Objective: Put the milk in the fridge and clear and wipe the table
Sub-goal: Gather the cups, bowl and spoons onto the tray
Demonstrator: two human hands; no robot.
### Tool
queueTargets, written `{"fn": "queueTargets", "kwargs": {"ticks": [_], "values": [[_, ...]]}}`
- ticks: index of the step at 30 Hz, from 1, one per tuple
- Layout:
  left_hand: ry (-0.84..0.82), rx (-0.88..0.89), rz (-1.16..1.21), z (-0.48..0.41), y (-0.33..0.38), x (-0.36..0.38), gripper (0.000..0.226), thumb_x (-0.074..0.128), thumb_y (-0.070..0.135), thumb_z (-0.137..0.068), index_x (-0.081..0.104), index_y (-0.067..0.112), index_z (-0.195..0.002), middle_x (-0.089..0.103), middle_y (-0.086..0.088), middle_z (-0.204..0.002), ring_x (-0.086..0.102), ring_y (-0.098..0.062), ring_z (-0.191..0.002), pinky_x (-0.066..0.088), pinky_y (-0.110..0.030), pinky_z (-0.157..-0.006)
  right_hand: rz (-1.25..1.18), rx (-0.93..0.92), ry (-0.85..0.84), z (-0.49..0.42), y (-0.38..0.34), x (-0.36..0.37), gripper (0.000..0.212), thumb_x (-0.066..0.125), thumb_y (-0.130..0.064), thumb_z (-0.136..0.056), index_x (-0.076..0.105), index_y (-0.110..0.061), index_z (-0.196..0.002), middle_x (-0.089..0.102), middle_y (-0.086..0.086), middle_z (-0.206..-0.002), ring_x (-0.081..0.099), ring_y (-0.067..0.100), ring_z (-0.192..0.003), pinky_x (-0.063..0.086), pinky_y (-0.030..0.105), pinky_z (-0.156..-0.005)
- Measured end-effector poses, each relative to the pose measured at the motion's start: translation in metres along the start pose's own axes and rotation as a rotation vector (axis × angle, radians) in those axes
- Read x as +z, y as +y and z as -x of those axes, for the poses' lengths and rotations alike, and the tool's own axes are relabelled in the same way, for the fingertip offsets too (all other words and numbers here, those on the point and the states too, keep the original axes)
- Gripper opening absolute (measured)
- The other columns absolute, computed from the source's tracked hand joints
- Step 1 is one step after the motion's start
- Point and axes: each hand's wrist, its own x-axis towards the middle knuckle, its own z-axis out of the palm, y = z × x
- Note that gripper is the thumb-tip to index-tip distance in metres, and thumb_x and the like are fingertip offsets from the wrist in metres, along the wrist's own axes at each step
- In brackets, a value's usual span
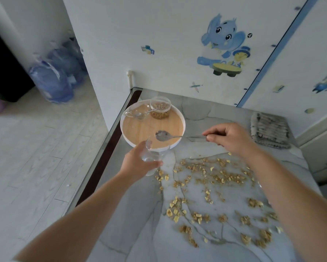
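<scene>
**Both hands busy at the tray end of the table**

From my seat I see my left hand (pixel 138 163) wrapped around a clear glass (pixel 153 156), fingers curled on its near side and the thumb across the front. The glass sits just at the near edge of the round tray (pixel 143 129). It is so transparent that I cannot tell whether its base touches the table (pixel 140 214) or hangs just above it.

My right hand (pixel 232 138) pinches the end of a metal spoon (pixel 170 136) between thumb and forefinger, with the other fingers tucked under. The spoon lies level, its handle crossing the tray's white rim and its bowl over the wooden floor of the tray.

At the far side of the tray stand a jar (pixel 160 108) partly filled with cereal and, touching it on the left, a small glass bowl (pixel 136 112) with a second spoon (pixel 147 112) leaning in it.

Cereal crumbs (pixel 215 174) are scattered over the grey marbled tabletop, under and between my forearms. A grey folded cloth (pixel 270 130) lies beyond my right hand, near the wall.
</scene>
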Motion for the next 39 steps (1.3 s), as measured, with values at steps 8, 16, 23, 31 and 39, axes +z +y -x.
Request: {"fn": "queueTargets", "kwargs": {"ticks": [8,16,23,31,39], "values": [[-0.003,-0.008,-0.067,0.014,0.006,-0.009,0.073,0.078,0.032,-0.07,0.043,0.029,-0.134,0.056,0.008,-0.124,0.052,-0.011,-0.109,0.041,-0.025,-0.086,0.109,-0.117,-0.077,0.009,-0.052,0.013,0.015,0.067,-0.003,-0.08,0.07,-0.014,-0.09,0.066,-0.001,-0.083,0.055,-0.004,-0.069,0.04,0.0,-0.059],[-0.03,-0.014,-0.079,0.018,0.015,-0.006,0.07,0.078,0.035,-0.07,0.045,0.03,-0.131,0.057,0.008,-0.113,0.052,-0.009,-0.099,0.038,-0.016,-0.067,-0.11,-0.02,-0.029,-0.002,-0.048,0.054,0.026,0.067,0.002,-0.075,0.062,-0.024,-0.07,0.065,-0.003,-0.068,0.062,0.011,-0.059,0.056,0.028,-0.065],[-0.03,-0.01,-0.113,0.014,0.013,0.003,0.066,0.078,0.036,-0.069,0.048,0.027,-0.127,0.058,0.003,-0.117,0.049,-0.011,-0.098,0.038,-0.024,-0.08,-0.246,0.035,0.029,-0.004,-0.042,0.079,0.018,0.064,-0.004,-0.081,0.061,-0.021,-0.074,0.064,0.001,-0.068,0.062,0.008,-0.058,0.053,0.021,-0.059],[-0.014,0.0,-0.039,-0.001,0.017,0.0,0.069,0.08,0.034,-0.068,0.048,0.027,-0.129,0.057,0.003,-0.125,0.051,-0.012,-0.103,0.036,-0.022,-0.085,-0.402,0.095,-0.126,-0.005,-0.021,0.081,0.026,0.057,-0.035,-0.089,0.056,-0.027,-0.114,0.06,-0.008,-0.11,0.059,0.011,-0.104,0.051,0.03,-0.085],[0.016,0.016,0.067,-0.032,0.034,0.002,0.071,0.083,0.032,-0.065,0.05,0.026,-0.127,0.06,-0.001,-0.123,0.056,-0.019,-0.114,0.044,-0.031,-0.094,-0.554,0.091,-0.176,-0.015,-0.01,0.088,0.049,0.024,-0.052,-0.096,0.044,-0.031,-0.135,0.055,-0.007,-0.131,0.055,0.012,-0.115,0.045,0.04,-0.099]]}}
